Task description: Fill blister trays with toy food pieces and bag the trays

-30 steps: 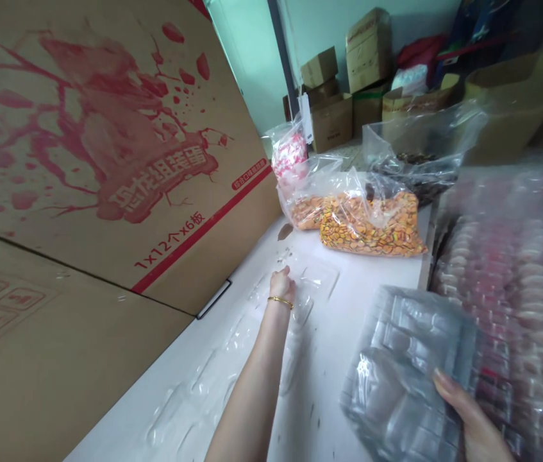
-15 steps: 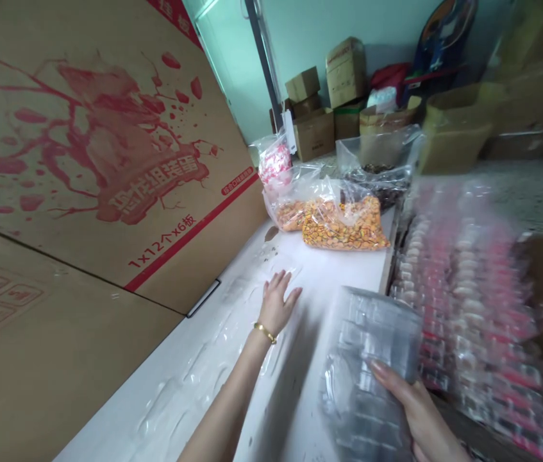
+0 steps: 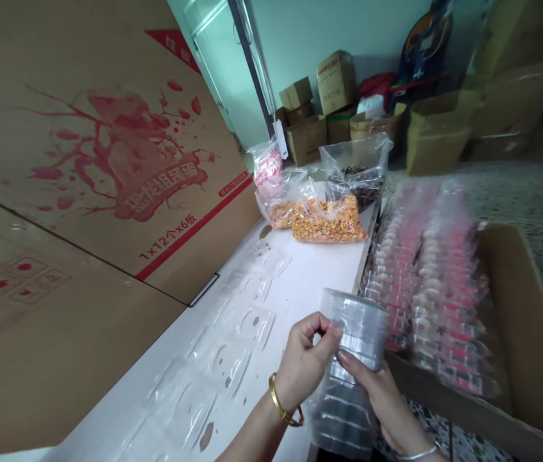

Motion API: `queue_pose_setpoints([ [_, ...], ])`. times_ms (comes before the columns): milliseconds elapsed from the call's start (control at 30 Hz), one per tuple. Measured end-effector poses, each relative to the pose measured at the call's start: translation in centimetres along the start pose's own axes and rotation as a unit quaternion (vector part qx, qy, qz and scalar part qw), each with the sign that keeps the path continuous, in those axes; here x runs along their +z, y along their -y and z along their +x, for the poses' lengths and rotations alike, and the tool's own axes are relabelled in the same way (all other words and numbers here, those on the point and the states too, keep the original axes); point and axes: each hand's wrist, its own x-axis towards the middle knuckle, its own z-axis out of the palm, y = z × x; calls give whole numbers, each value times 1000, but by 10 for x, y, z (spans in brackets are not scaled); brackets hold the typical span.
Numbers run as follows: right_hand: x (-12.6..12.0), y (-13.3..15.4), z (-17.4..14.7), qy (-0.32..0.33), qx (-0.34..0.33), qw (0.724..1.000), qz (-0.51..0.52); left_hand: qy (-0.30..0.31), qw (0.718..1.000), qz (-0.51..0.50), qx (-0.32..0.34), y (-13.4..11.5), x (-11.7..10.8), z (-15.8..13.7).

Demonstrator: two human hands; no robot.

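My right hand grips a nested stack of clear plastic blister trays over the table's near right edge, thumb on the top face. My left hand, with a gold bracelet at the wrist, is closed in a pinch at the stack's left edge, thumb against forefinger. Whether a single tray is parted from the stack between them I cannot make out. Left of my hands, several separate clear blister trays lie in a row along the white tabletop.
Large printed cartons wall off the left side. At the table's far end stand a bag of orange-yellow pieces, a dark-filled bag and a pink-and-white bag. To the right, an open carton holds rows of packed blister trays.
My left hand has come back from the row of trays, where its fingers were spread, to the stack and closed at its edge. The stack has shifted slightly left. The view has turned a little.
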Motion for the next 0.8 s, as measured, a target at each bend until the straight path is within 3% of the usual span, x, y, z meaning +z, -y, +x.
queue_pose_setpoints([
  [267, -18, 9, -7, 28, 125, 988, 84, -40, 987, -155, 3, 5, 22, 3],
  [433, -36, 2, 9, -9, 153, 981, 119, -121, 971, -206, 18, 8, 17, 18],
  [600, -70, 14, 25, -145, 90, 981, 97, -269, 909, -314, 51, 28, -19, 70],
  [700, -91, 30, 29, -197, 34, 977, 74, -296, 883, -362, 34, 56, -34, 110],
  [800, -100, 39, 28, -212, 5, 975, 61, -303, 890, -339, -33, 85, -36, 140],
])
